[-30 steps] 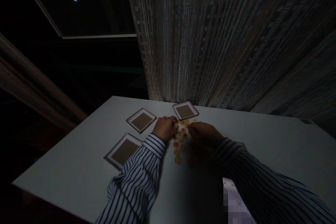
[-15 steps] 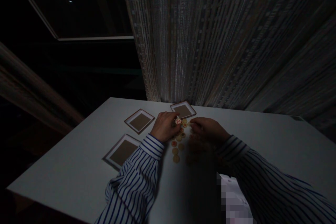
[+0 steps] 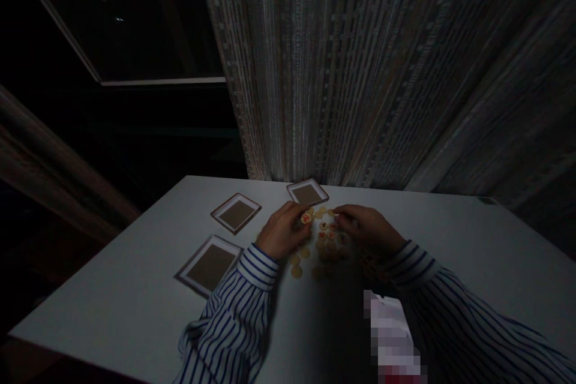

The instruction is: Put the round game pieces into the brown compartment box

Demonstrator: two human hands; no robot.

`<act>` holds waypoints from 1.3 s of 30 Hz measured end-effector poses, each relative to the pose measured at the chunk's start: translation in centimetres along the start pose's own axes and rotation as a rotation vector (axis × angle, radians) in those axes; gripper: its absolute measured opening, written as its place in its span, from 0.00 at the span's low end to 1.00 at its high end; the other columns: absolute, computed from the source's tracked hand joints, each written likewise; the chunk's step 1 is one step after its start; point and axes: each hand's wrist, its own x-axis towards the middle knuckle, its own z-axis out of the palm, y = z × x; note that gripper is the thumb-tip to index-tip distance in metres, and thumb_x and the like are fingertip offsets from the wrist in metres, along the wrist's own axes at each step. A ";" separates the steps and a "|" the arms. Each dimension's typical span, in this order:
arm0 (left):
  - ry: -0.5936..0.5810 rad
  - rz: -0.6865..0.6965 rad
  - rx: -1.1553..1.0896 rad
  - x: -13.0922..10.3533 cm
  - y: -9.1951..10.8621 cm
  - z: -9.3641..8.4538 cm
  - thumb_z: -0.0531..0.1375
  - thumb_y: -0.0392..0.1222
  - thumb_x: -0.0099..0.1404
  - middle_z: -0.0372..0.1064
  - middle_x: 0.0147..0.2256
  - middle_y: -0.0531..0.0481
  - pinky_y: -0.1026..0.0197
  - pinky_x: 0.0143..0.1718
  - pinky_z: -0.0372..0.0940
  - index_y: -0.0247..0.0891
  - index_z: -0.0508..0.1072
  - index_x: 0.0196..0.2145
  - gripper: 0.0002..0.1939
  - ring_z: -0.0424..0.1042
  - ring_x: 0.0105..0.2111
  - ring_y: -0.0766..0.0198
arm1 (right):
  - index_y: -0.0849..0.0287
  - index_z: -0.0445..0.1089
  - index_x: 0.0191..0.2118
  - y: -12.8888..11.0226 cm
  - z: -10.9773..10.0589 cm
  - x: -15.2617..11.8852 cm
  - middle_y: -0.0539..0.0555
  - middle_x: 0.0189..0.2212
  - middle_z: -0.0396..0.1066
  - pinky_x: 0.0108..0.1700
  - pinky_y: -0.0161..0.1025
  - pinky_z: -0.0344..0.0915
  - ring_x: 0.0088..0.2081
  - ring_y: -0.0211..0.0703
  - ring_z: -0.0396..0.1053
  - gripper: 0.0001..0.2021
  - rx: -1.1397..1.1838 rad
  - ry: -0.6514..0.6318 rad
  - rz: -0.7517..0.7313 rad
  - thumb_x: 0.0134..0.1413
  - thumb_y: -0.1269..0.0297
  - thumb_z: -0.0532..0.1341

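My left hand (image 3: 279, 234) pinches a round xiangqi piece (image 3: 306, 217) between thumb and fingers, its red character turned toward me. Across from it, my right hand (image 3: 372, 230) is closed, with a pale xiangqi piece (image 3: 332, 212) at its fingertips. Between and below the hands lie several more pieces, some showing red marks, such as one piece (image 3: 332, 227). Plain-looking ones, among them a disc (image 3: 296, 272), lie nearer to me beside my left wrist. Shadow under my right hand hides part of the pile.
Three shallow frame-like trays with brown centres stand on the white table (image 3: 112, 288): a back tray (image 3: 308, 193), a left tray (image 3: 236, 213) and a nearer tray (image 3: 209, 264) by my left sleeve. A patterned curtain (image 3: 324, 72) hangs behind the table.
My hands have moved slightly apart, the right one going right. More pieces with red marks show between them. The view has tilted a little; the left hand keeps its piece.
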 end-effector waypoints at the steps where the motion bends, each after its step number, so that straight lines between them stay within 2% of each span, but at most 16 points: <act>1: -0.003 0.002 -0.010 -0.1 0.1 0.2 0.56 0.37 0.58 0.69 0.40 0.46 0.61 0.45 0.64 0.37 0.70 0.44 0.15 0.69 0.41 0.63 | 0.60 0.71 0.41 0.1 -0.1 -0.3 0.56 0.36 0.75 0.40 0.40 0.64 0.37 0.45 0.71 0.16 0.007 0.013 0.000 0.54 0.60 0.51; 7: 0.023 0.042 -0.055 -0.5 1.0 1.1 0.58 0.36 0.57 0.68 0.38 0.46 0.62 0.43 0.66 0.36 0.72 0.42 0.13 0.69 0.39 0.63 | 0.60 0.71 0.40 1.1 -0.2 -2.0 0.56 0.36 0.75 0.41 0.41 0.65 0.37 0.44 0.71 0.15 0.058 0.099 -0.002 0.53 0.60 0.52; 14: 0.029 -0.008 -0.067 -1.1 1.9 1.8 0.58 0.37 0.57 0.67 0.39 0.46 0.60 0.44 0.65 0.37 0.72 0.42 0.13 0.69 0.40 0.62 | 0.59 0.71 0.38 1.3 -0.7 -3.7 0.56 0.35 0.75 0.40 0.42 0.67 0.37 0.45 0.72 0.14 0.097 0.190 0.010 0.53 0.60 0.52; 25: 0.051 0.017 -0.125 -1.0 2.9 3.6 0.58 0.36 0.58 0.69 0.39 0.46 0.58 0.45 0.64 0.36 0.71 0.40 0.11 0.68 0.41 0.61 | 0.58 0.71 0.38 3.2 -1.8 -6.1 0.54 0.34 0.75 0.38 0.40 0.69 0.35 0.43 0.72 0.13 0.135 0.253 0.077 0.53 0.59 0.53; 32: -0.003 -0.038 -0.143 -1.2 3.7 5.2 0.57 0.35 0.59 0.70 0.39 0.47 0.57 0.45 0.64 0.38 0.70 0.40 0.10 0.69 0.41 0.61 | 0.57 0.71 0.38 4.3 -0.6 -7.4 0.55 0.34 0.75 0.38 0.40 0.68 0.35 0.44 0.72 0.13 0.137 0.254 0.121 0.54 0.59 0.52; 39: -0.017 -0.110 -0.159 -1.3 4.3 5.9 0.57 0.35 0.59 0.70 0.39 0.47 0.58 0.43 0.65 0.37 0.69 0.40 0.10 0.69 0.39 0.62 | 0.57 0.71 0.38 4.7 0.4 -7.9 0.55 0.34 0.75 0.37 0.41 0.69 0.35 0.43 0.72 0.14 0.173 0.292 0.129 0.53 0.58 0.53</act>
